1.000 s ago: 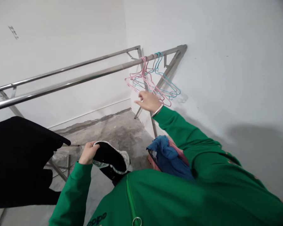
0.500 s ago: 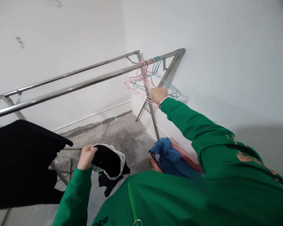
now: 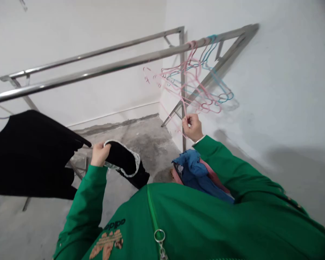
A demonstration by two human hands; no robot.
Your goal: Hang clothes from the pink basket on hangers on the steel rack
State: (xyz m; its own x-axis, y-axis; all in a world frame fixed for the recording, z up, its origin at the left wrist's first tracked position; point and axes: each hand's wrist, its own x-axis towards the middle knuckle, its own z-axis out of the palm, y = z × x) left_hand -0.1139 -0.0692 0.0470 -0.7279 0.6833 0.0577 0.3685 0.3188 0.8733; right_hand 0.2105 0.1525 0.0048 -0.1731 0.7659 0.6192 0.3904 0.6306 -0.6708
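Note:
My left hand [image 3: 99,153] is closed on the edge of a black garment [image 3: 123,159] with a pale patterned band round its opening. The cloth hangs open below my fingers. At the right, my right hand [image 3: 193,127] pinches a pink clothes hanger [image 3: 185,105], tilted and blurred, in front of the others. Behind it several pink and blue hangers [image 3: 219,85] hang bunched on the metal rail [image 3: 119,65].
Another black garment [image 3: 29,155] hangs at the left. Blue clothes [image 3: 195,169] lie heaped in a pink container [image 3: 176,177] on the concrete floor [image 3: 141,131]. White walls [image 3: 281,101] stand close behind the rack.
My right hand has drawn a pink hanger away from the bunch, down and towards me. My left hand still holds the black garment. The view has shifted.

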